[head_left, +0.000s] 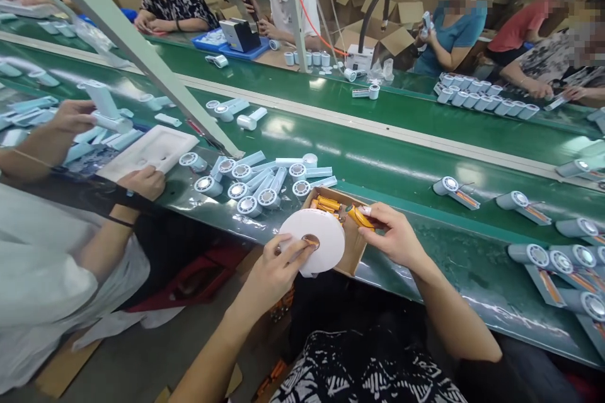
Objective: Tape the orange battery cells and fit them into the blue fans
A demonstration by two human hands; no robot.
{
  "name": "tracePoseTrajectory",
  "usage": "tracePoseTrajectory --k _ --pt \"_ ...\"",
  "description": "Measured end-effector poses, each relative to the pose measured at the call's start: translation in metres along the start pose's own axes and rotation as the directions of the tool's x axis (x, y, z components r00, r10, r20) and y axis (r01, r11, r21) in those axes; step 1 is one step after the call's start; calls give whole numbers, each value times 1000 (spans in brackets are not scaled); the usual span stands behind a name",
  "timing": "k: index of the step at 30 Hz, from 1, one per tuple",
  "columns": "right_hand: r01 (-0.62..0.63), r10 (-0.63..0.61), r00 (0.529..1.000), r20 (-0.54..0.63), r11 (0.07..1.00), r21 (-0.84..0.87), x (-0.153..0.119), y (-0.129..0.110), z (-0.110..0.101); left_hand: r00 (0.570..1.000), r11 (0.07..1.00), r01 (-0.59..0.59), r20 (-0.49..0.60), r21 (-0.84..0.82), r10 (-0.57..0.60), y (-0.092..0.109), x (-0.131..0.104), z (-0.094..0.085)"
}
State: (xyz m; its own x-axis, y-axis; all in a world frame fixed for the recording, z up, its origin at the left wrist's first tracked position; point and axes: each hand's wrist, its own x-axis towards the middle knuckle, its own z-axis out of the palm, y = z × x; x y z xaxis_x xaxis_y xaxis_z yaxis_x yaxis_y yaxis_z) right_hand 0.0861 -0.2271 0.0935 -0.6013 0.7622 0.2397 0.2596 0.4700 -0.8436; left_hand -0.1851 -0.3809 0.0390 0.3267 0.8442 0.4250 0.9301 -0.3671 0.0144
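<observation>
My left hand (276, 271) is closed on a white roll of tape (326, 236), with fingers at the hole in its middle. My right hand (390, 233) pinches an orange cylindrical battery (359, 218) between thumb and fingers, just to the right of the roll. Below both hands is a shallow cardboard box (354, 252), and more orange batteries (328, 203) lie in its far left part. The roll hides the box's near left side. Light blue fan housings (268, 196) with round grilles lie in a pile beyond the box to the left.
A green conveyor belt (401, 157) runs across ahead. Housings with orange parts in their handles (539, 255) stand at the right. A co-worker's hand (142, 184) rests by a white foam tray (151, 151) at the left. A slanted metal post (127, 44) crosses the left side.
</observation>
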Motion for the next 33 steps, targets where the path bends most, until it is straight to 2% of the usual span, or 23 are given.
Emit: tracePoseTrajectory --k 3,6,10,12,14,15,16,17,18,20,22,24,25,26,27,29,30,33 --pt "-42 49 995 85 995 -86 -6 -5 -4 996 997 -76 52 13 76 1 6 1" --pt "-97 122 972 199 987 -130 -10 -1 -12 983 984 -176 55 25 174 1 17 -4" --pt "-269 256 936 243 963 21 -9 9 -26 947 946 -319 69 61 315 2 41 -18" --pt "-353 323 933 161 909 221 -8 14 -20 944 942 -327 73 70 322 6 51 -19" --pt "-325 397 916 -57 817 476 -11 19 0 965 963 -263 27 66 261 17 58 -12" --pt "-251 438 876 -200 771 586 -14 22 13 978 977 -207 -12 48 208 24 59 -6" --pt "-157 476 815 -331 731 665 -17 24 26 988 989 -146 -51 20 147 32 59 1" --pt "-71 510 749 -422 696 715 -19 27 35 993 996 -83 -82 -17 81 41 58 9" --pt "-13 538 703 -465 663 749 -20 29 39 995 997 -36 -98 -62 30 50 55 17" --pt "47 561 673 -483 619 784 -17 33 26 996 986 -49 -79 -160 37 64 48 28" --pt "142 522 653 -549 628 766 -6 36 -13 988 953 -152 -29 -262 149 68 41 32" --pt "325 423 567 -707 674 664 5 40 -59 983 934 -161 38 -320 182 54 36 29" --pt "371 382 548 -744 686 626 7 41 -77 987 939 -105 85 -327 140 39 36 27" --pt "385 358 552 -753 692 610 6 43 -89 986 944 -31 144 -329 82 21 37 25" --pt "365 356 577 -735 693 621 2 46 -94 977 940 34 210 -339 40 -1 40 24" --pt "266 410 634 -656 680 683 -17 53 -86 948 914 119 317 -387 11 -50 49 26" --pt "213 452 644 -617 669 712 -30 58 -76 942 902 160 335 -401 -18 -73 56 30" --pt "123 557 605 -569 641 758 -64 76 -48 928 918 267 335 -292 -164 -126 86 47"
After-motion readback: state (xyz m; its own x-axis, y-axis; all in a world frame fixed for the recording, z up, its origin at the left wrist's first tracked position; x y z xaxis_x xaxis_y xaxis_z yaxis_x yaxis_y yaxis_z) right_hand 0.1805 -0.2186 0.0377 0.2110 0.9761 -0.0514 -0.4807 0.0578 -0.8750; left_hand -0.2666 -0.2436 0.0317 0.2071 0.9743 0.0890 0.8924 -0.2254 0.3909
